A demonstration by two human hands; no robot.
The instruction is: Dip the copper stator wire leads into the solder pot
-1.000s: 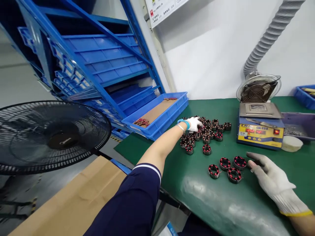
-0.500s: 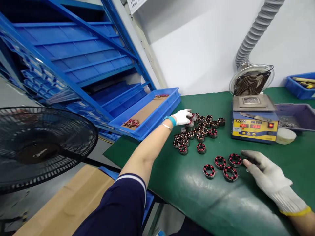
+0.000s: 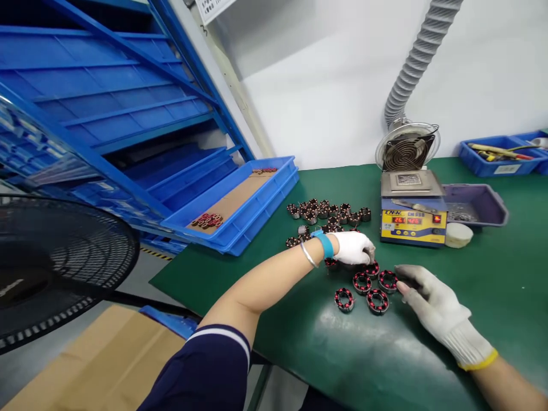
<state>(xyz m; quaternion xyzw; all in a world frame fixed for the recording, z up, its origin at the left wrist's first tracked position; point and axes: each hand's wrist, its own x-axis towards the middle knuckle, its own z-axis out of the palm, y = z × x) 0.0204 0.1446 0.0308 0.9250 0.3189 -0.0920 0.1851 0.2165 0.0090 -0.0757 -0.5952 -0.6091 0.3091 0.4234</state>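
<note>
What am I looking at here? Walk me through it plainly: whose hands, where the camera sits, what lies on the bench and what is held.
The one view comes from a camera worn on a person's head, looking forward and down. Both hands wear white gloves. The left hand reaches over the green bench mat and sets a small ring-shaped wound coil part beside four like it in a near group; its fingers are curled over that part. The right hand lies flat, its fingertips touching the group's right edge, holding nothing. Farther back lies a bigger cluster of the same parts. Behind stand a yellow and blue unit with red number displays, a small fan on a grey hose, and a blue tray.
</note>
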